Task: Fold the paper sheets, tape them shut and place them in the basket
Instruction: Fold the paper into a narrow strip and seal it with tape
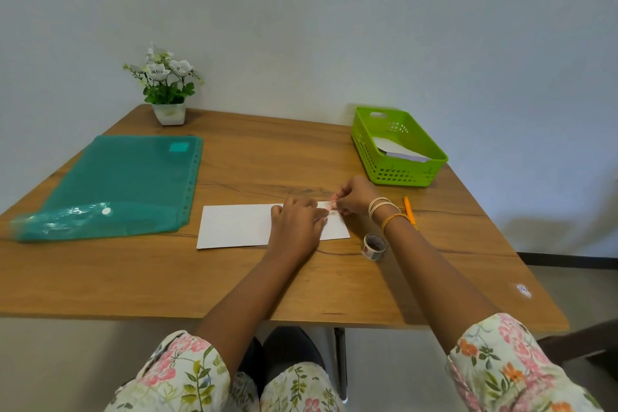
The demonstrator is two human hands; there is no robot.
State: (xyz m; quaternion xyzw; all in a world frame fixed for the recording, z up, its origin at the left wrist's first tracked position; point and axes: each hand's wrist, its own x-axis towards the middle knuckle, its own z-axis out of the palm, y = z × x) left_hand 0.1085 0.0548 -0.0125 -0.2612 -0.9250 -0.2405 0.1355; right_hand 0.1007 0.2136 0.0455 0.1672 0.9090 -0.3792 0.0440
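A folded white paper sheet (234,226) lies flat on the wooden table (234,281) in front of me. My left hand (296,224) rests on its right half, holding it down with the fingers pointing right. My right hand (354,196) pinches a short strip of patterned tape (331,207) at the sheet's upper right edge. A roll of tape (374,246) lies on the table just right of the sheet, below my right wrist. The green basket (398,174) stands at the back right with folded white paper (393,149) inside.
A teal plastic folder (120,184) covers the left part of the table. A small white pot of artificial flowers (167,87) stands at the back by the wall. An orange pen (409,211) lies right of my right wrist.
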